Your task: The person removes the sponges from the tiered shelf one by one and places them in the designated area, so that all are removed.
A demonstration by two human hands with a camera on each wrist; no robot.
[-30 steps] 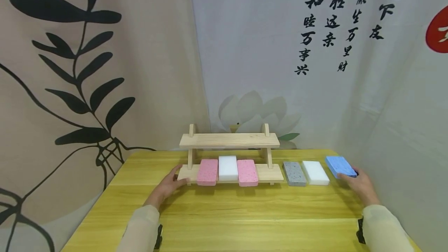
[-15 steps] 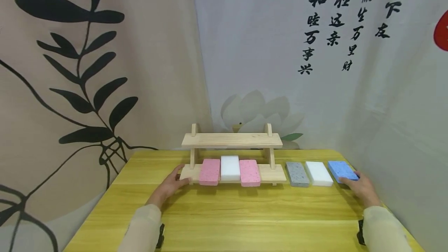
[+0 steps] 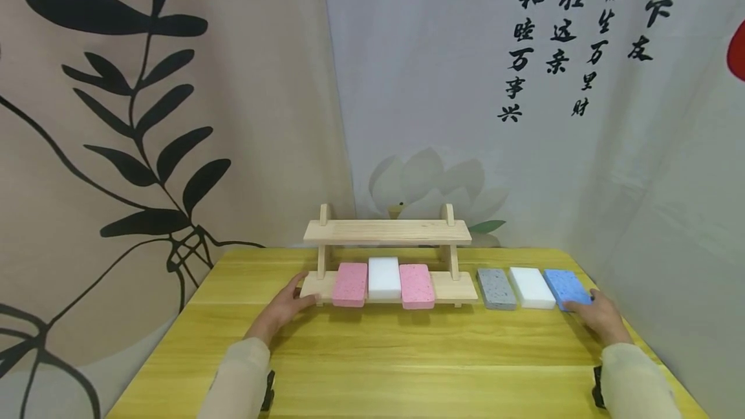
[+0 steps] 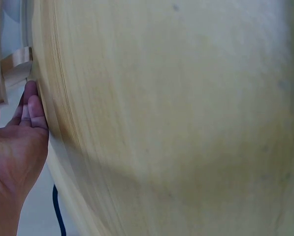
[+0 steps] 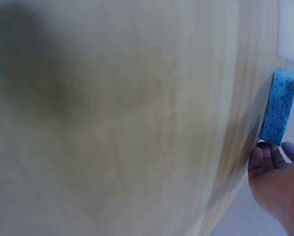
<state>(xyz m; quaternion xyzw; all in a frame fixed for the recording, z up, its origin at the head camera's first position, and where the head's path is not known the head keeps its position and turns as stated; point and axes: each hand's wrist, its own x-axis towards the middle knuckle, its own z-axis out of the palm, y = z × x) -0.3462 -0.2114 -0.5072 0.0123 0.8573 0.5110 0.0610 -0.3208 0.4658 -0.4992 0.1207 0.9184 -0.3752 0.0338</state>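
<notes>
Yellow wood-grain table (image 3: 407,357) before a printed cloth (image 3: 401,83), 2 hands well apart on it.

From where I stand, the right hand (image 3: 602,319) pinches the near right corner of a blue sponge (image 3: 566,284) between thumb and fingers; it seems to lie flat on the table, though its underside is hard to see. Just left of it are a white sponge (image 3: 532,288), then a grey sponge (image 3: 496,288). Farther over, the left hand (image 3: 285,308) grips the left end of the lower shelf on a wooden rack (image 3: 387,230), where 2 pink sponges (image 3: 350,284) flank 1 white block (image 3: 384,278).
</notes>
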